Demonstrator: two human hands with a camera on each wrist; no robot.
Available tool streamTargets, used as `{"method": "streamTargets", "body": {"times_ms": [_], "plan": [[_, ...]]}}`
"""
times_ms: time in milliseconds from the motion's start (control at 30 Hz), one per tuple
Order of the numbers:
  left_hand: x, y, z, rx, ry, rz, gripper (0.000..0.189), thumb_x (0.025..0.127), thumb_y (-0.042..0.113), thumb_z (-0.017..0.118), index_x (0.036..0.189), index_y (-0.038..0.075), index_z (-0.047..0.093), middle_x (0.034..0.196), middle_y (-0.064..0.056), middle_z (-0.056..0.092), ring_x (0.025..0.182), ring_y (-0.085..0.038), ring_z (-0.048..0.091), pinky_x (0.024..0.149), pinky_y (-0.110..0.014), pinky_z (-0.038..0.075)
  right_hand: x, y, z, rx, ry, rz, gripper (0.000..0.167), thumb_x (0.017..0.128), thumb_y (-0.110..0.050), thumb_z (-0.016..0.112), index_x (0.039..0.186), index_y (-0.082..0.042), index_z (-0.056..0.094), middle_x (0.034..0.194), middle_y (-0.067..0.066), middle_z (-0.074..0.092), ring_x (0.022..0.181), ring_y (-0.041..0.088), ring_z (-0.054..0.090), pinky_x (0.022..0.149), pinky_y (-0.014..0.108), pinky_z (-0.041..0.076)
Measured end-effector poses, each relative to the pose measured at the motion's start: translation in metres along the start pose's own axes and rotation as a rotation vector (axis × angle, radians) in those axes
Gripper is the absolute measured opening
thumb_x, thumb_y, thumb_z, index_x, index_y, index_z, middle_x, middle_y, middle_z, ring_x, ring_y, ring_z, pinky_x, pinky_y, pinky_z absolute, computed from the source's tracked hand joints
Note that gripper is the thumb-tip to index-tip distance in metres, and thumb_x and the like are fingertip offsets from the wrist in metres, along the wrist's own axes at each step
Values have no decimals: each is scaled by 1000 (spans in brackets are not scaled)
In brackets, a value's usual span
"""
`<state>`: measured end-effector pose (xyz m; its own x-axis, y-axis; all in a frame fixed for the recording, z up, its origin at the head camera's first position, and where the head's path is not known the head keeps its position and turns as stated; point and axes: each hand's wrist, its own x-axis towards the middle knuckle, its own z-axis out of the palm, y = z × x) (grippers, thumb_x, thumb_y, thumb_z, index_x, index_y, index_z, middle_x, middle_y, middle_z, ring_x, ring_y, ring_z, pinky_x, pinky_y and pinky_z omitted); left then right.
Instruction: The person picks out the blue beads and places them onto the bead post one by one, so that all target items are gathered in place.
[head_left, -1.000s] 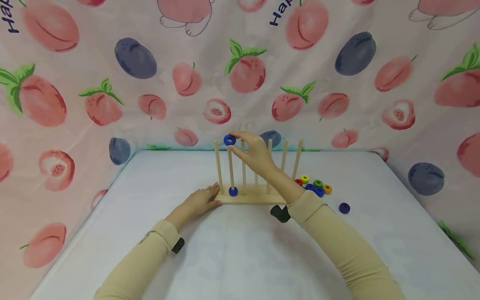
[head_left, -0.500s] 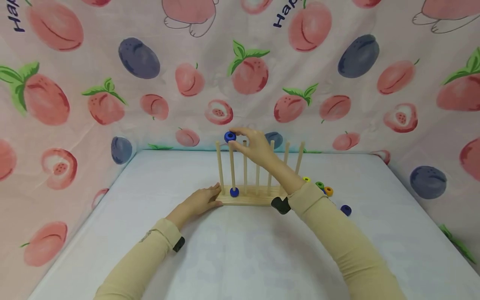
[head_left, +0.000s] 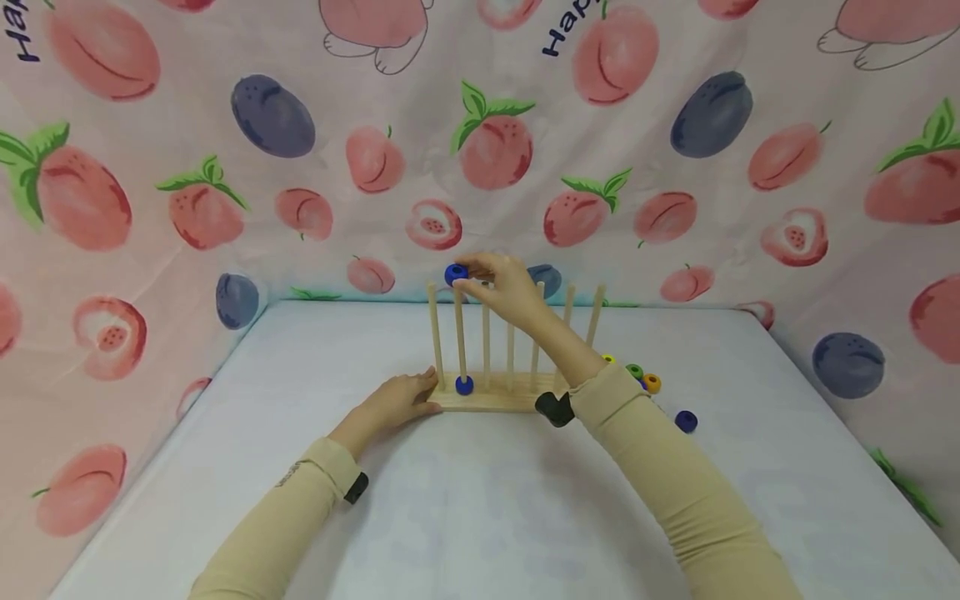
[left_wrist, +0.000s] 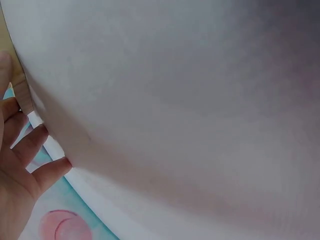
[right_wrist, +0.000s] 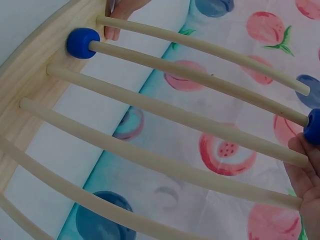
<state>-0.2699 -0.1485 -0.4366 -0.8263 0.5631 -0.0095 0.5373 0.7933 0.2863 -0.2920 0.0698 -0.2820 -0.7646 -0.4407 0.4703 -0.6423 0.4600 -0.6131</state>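
Note:
In the head view, my right hand [head_left: 513, 292] pinches a blue ring bead [head_left: 456, 274] at the top of the second peg [head_left: 460, 333] from the left. The right wrist view shows this blue bead [right_wrist: 313, 127] right at the peg's tip, with fingers [right_wrist: 300, 165] beside it. Another blue bead [head_left: 464, 385] sits at the foot of the same peg. My left hand [head_left: 393, 402] rests against the left end of the wooden peg stand [head_left: 487, 402]. Its fingers [left_wrist: 50, 172] are spread in the left wrist view, the thumb lying along the wood.
Right of the stand lie several loose ring beads, among them a green one [head_left: 634, 371], an orange one [head_left: 652, 383] and a yellow one [head_left: 608, 359], partly behind the right forearm. A dark purple bead [head_left: 686, 422] lies apart, nearer me. A fruit-print cloth [head_left: 495, 208] hangs behind the table.
My right hand has stayed over the second peg, tilting the blue bead and bringing it onto the peg's top. The left hand keeps its place at the stand's end.

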Motion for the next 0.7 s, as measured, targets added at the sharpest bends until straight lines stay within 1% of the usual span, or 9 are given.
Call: {"method": "streamTargets", "body": {"times_ms": [133, 333, 567, 700], "plan": [[1, 1, 0, -9, -1, -8, 59, 91, 35, 60, 135, -2, 48, 142, -24, 41, 119, -43, 52, 100, -51, 43, 0, 0, -1, -39, -24, 9, 36, 89, -15, 65, 120, 2, 61, 111, 17, 68, 100, 25, 65, 89, 33, 54], [0, 3, 0, -9, -3, -13, 60, 91, 35, 60, 135, -2, 47, 143, -23, 40, 120, -43, 52, 101, -51, 43, 2, 1, -2, -57, -42, 6, 35, 89, -16, 64, 120, 3, 61, 110, 17, 68, 100, 26, 66, 90, 34, 54], [0, 3, 1, -5, 11, -13, 60, 91, 34, 61, 135, -4, 47, 142, -24, 42, 120, -43, 52, 101, -51, 43, 2, 0, -4, -53, -66, 12, 36, 90, -16, 64, 121, 2, 60, 114, 17, 66, 106, 26, 63, 97, 37, 50], [-2, 3, 1, -19, 5, -35, 63, 90, 36, 60, 137, -3, 45, 144, -21, 40, 124, -41, 49, 103, -49, 41, 1, -1, -5, -21, -78, 17, 36, 90, -15, 64, 121, 3, 60, 119, 18, 64, 111, 27, 61, 101, 35, 47]]}}
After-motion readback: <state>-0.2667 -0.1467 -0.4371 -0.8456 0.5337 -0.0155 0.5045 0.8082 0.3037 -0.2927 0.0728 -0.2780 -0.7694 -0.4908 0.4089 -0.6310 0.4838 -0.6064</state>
